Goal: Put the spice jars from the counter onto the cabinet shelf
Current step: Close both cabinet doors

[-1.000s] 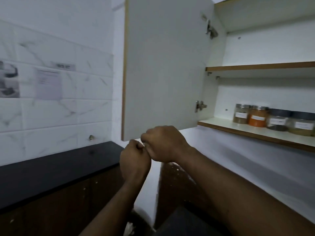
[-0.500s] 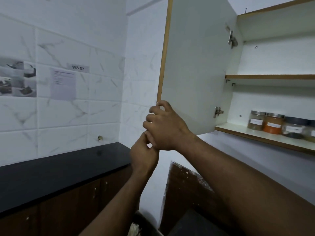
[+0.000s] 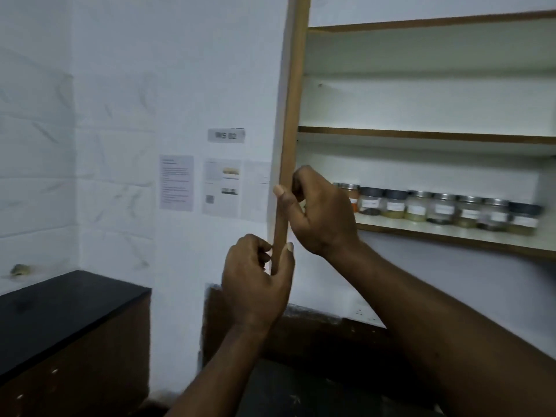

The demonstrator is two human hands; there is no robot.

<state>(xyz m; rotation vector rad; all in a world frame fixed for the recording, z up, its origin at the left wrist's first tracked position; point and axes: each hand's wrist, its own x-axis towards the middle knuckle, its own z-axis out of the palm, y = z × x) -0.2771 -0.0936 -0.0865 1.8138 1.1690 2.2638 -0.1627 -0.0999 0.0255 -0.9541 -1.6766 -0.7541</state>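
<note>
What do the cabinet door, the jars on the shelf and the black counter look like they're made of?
Cabinet door: probably laminated board, with a white face and a brown wood-look edge strip. Jars: clear glass or plastic, since the contents show through; lids look like metal or dark plastic. Counter: likely polished black stone, smooth with a faint sheen.

Left hand (image 3: 255, 284) low, right hand (image 3: 322, 212) above; both raised, fingers (image 3: 301, 180) curled, pinching door edge (image 3: 294, 85).

Row of clear jars (image 3: 442, 207), white labels, metal or dark lids, upright, side by side on the lower cabinet shelf (image 3: 421, 234). Left-end one has orange contents. Labels too blurred to read.
</note>
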